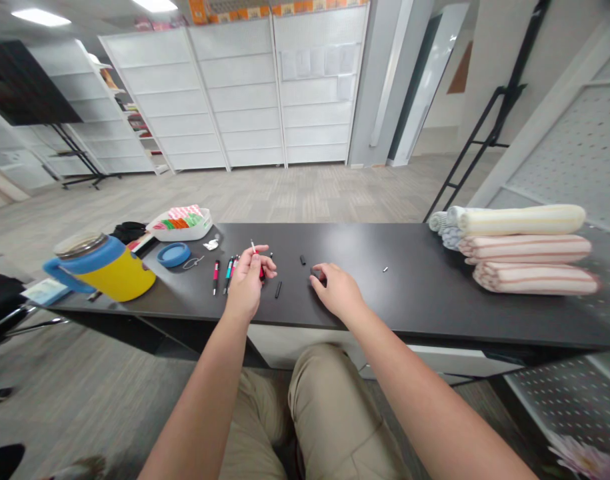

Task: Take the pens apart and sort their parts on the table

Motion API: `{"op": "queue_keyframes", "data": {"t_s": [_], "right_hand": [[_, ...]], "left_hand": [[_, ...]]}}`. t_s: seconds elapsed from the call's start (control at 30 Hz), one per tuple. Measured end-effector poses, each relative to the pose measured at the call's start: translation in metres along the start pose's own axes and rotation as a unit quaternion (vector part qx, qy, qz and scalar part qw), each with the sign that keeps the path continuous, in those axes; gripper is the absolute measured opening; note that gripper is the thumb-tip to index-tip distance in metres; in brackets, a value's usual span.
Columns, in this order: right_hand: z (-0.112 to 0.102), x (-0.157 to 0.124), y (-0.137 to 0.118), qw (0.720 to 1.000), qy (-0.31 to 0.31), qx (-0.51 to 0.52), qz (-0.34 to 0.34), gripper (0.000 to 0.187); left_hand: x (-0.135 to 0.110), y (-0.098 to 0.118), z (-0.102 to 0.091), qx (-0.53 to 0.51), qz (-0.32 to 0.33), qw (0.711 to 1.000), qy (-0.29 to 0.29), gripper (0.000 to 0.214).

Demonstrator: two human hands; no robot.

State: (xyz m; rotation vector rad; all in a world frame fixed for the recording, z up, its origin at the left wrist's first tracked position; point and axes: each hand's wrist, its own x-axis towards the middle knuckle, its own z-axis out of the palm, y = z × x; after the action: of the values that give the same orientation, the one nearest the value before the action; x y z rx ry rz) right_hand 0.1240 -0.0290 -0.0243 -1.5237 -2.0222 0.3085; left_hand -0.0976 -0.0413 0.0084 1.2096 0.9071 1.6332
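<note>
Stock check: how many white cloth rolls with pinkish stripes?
2 visible, at the right end of the dark desk: the bottom pink-striped roll and the middle pink-striped roll directly above it, beneath a cream cloth roll. Others may be hidden behind.

On the table (409,310), pens (216,277) lie between the mug (119,270) leftward and towels (532,248) rightward.

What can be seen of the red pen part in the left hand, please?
The red pen part looks like plastic, with a thin pale shaft sticking out of its far end. The left hand holds it with thumb and fingers over the dark tabletop, far end leaning left. Fingers partly hide the rest.
</note>
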Motion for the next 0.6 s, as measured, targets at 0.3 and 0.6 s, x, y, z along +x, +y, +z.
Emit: {"op": "queue_keyframes", "data": {"t_s": [0.3,0.6], "right_hand": [[0.009,0.026,-0.001,0.997,-0.012,-0.069,0.009,0.022],[0.011,0.024,0.0,1.0,-0.004,-0.004,0.017,0.011]], "left_hand": [[-0.006,-0.018,0.04,-0.056,-0.027,0.998,-0.027,0.029],[-0.01,0.004,-0.011,0.183,-0.056,0.98,0.046,0.025]]}}
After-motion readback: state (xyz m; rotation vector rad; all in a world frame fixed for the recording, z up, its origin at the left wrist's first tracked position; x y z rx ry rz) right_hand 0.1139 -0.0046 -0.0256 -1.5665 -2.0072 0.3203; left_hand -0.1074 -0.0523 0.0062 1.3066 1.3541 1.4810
